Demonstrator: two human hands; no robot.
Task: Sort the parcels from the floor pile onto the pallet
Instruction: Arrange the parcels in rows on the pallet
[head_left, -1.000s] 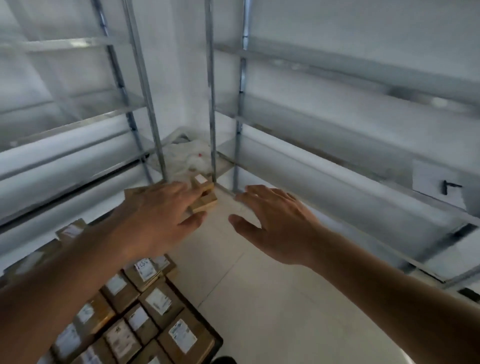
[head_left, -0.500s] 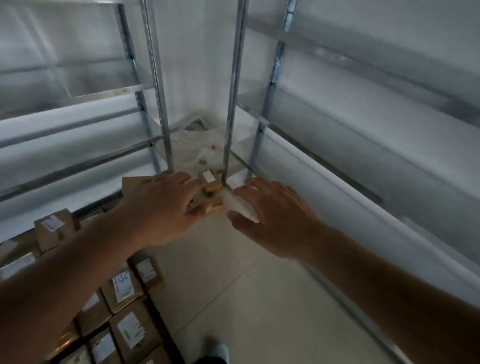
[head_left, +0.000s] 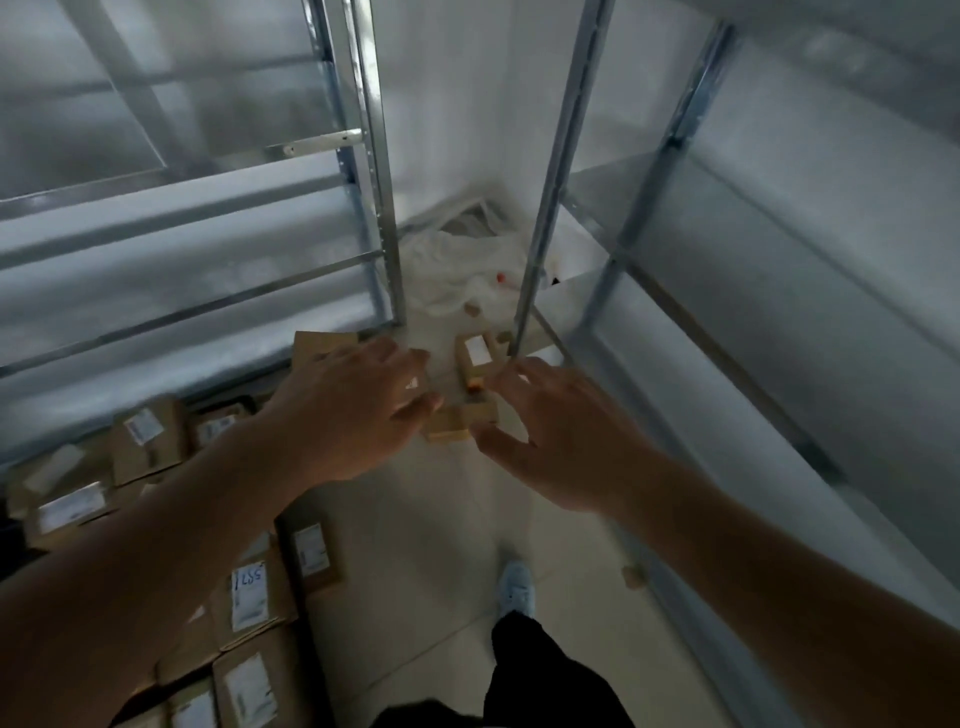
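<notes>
A few small brown cardboard parcels with white labels lie on the pale floor in the corner between two racks. My left hand and my right hand reach toward them from either side, fingers spread, both holding nothing. Another small parcel shows in the gap between the hands. At the lower left, several labelled brown parcels are packed side by side on the pallet, whose surface is hidden beneath them.
Metal racks with bare shelves stand to the left and right, their uprights framing the corner. Crumpled white plastic lies behind the pile. My leg and pale shoe stand on the tiled floor.
The view has moved forward and tilted down toward the corner pile. Both hands have come closer together and nearer the small parcels. My foot has stepped into view.
</notes>
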